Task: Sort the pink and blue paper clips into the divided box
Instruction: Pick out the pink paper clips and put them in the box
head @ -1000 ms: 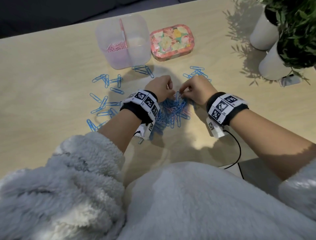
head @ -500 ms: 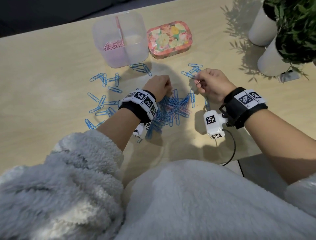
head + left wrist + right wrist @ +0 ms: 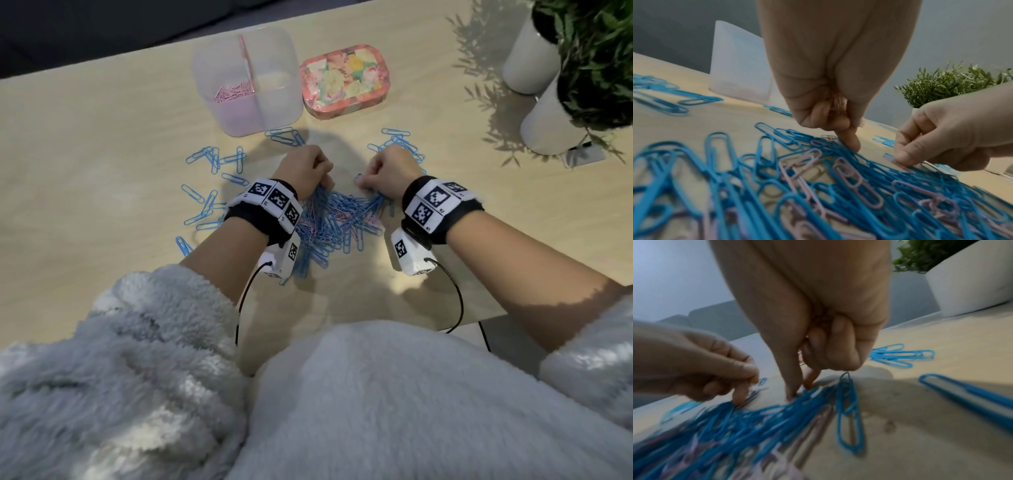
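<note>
Wooden table (image 3: pixel 102 113): both hands' curled fingers (image 3: pixel 849 141) pinching into mixed clip pile (image 3: pixel 337 219).

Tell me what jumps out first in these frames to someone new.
The tangled pile of blue and pink paper clips at table centre, with the left hand and right hand both picking at its far edge. Behind it stands the divided box, pink clips in its left compartment only, a floral tin beside it.

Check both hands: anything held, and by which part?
Left hand holds pink paper clips bunched in its curled fingers; which part is gripped is hidden. Right hand is curled with fingertips on the pile; whether it holds anything cannot be told.
</note>
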Demonstrator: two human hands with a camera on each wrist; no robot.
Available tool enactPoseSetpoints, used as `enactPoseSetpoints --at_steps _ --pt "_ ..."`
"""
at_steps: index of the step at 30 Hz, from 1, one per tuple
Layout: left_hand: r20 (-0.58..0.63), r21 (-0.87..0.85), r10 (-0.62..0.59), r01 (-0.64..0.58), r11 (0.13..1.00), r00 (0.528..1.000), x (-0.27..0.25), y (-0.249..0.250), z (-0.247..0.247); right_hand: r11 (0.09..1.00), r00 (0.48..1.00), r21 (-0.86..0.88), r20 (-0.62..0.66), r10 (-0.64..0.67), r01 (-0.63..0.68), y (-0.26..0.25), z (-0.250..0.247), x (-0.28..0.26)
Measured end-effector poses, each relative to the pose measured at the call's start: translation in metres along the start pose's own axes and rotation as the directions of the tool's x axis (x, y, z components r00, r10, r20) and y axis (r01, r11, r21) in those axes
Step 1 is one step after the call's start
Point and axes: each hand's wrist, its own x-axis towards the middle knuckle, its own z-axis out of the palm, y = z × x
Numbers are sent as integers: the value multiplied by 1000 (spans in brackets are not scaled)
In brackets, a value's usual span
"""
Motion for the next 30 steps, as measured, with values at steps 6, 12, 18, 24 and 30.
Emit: enactPoseSetpoints --at_steps 6,12,18,24,30 --pt "-50 -34 0 -2 999 999 -9 -11 -7 997 982 -64 -181 -55 44 0 -5 -3" --pt "-347 80 41 -14 997 937 -16 -2 -59 976 994 -192 -14 -106 102 -9 9 -5" --pt "-465 213 20 90 973 885 15 -10 -136 972 991 -193 19 -134 135 -6 13 -4" --pt "-268 349 -89 183 919 959 36 -14 -142 961 993 -253 65 -96 110 -9 16 -5" --pt "-251 204 -142 196 959 958 40 -23 -132 977 984 -119 32 -176 178 -44 -6 -1"
